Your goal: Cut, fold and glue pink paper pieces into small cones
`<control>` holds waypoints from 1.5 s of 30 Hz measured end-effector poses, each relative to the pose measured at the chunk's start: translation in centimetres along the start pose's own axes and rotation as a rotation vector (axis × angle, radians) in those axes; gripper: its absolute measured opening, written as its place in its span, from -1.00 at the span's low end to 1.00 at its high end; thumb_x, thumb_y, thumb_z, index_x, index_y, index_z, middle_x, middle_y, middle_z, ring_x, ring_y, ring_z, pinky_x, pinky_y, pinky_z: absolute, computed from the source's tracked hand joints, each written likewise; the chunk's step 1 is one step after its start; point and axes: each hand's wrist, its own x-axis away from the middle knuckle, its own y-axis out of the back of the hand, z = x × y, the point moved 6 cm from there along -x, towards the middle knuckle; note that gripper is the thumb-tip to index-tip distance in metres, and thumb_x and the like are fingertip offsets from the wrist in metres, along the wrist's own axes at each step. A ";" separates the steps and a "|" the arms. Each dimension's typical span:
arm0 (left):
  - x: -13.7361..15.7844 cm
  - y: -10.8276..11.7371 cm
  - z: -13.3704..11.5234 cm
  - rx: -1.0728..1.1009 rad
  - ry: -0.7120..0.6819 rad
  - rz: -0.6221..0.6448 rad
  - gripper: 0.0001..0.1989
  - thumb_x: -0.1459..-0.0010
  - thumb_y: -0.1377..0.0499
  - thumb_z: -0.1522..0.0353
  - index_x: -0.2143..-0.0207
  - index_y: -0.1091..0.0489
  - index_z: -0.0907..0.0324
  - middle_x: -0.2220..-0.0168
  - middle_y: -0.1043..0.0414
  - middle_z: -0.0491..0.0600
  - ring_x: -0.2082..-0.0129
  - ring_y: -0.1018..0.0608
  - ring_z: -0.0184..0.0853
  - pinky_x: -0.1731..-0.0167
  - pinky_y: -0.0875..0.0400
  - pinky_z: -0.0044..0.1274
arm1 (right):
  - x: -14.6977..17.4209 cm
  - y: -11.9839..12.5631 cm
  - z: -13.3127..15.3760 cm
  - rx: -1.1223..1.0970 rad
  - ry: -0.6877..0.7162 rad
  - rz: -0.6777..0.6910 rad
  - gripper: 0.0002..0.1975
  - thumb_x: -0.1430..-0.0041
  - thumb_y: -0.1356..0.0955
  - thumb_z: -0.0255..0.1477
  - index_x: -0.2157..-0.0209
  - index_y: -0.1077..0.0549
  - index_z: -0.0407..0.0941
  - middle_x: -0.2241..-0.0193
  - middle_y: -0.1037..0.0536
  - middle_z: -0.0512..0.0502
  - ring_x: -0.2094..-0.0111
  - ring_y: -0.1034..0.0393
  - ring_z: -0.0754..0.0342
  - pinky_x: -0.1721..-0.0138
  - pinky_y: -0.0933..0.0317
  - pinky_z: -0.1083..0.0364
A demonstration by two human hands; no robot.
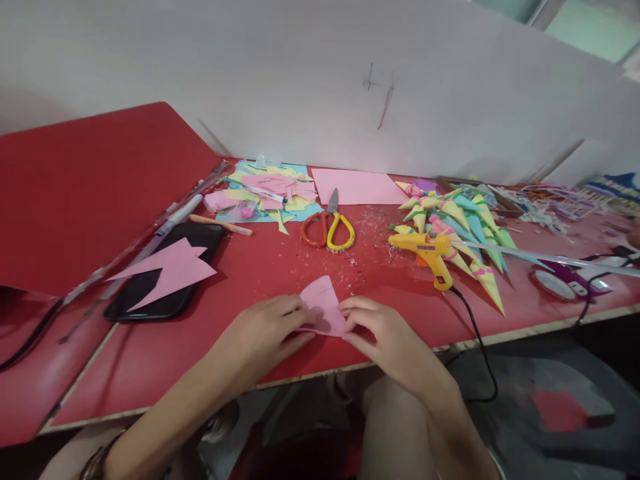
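Near the front edge of the red table, a small piece of pink paper (pixel 323 303) is held between both hands, its near edge bent up a little. My left hand (pixel 273 327) grips its left side, fingers on top and thumb toward me. Thumb and fingers of my right hand (pixel 377 330) pinch its right edge. Just beyond the paper lie scissors (pixel 333 223) with one red and one yellow handle, touched by neither hand. Off to the right, a yellow glue gun (pixel 427 253) rests on its side, a long clear glue stick in its back.
Left, pink paper cutouts (pixel 173 270) lie on a black phone (pixel 200 237). Behind are paper scraps (pixel 270 187) and a pink sheet (pixel 355 187). Pastel paper cones (pixel 465 213) are piled right, near a black cord (pixel 483 347) hanging over the table edge (pixel 530 327).
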 end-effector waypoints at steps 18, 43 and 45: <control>0.5 -0.3 0.8 0.187 0.204 0.006 -0.82 -0.02 -0.15 0.32 0.28 -0.45 0.06 0.28 -0.49 -0.09 0.36 -0.53 -0.36 0.42 -0.35 -0.59 | 0.8 -0.7 -0.1 0.134 -0.040 -0.226 -0.86 -0.08 -0.26 -0.62 0.44 -0.39 -0.13 0.24 -0.43 -0.12 0.18 -0.33 0.02 0.19 -0.26 0.05; 0.5 -0.2 1.6 0.150 0.208 -0.069 -0.81 -0.06 -0.11 0.24 0.38 -0.48 0.08 0.42 -0.51 -0.10 0.46 -0.49 -0.40 0.51 -0.28 -0.62 | 0.7 -0.6 -0.2 0.063 -0.022 -0.246 -0.86 -0.08 -0.25 -0.59 0.38 -0.40 -0.10 0.39 -0.43 -0.04 0.32 -0.32 0.09 0.28 -0.22 0.12; 0.5 -0.1 1.5 0.148 0.193 -0.080 -0.82 -0.06 -0.12 0.24 0.40 -0.48 0.09 0.46 -0.50 -0.10 0.49 -0.48 -0.40 0.52 -0.28 -0.62 | 0.5 -0.8 -0.1 0.096 -0.044 -0.223 -0.89 -0.10 -0.27 -0.55 0.41 -0.41 -0.10 0.39 -0.43 -0.03 0.32 -0.32 0.08 0.27 -0.21 0.12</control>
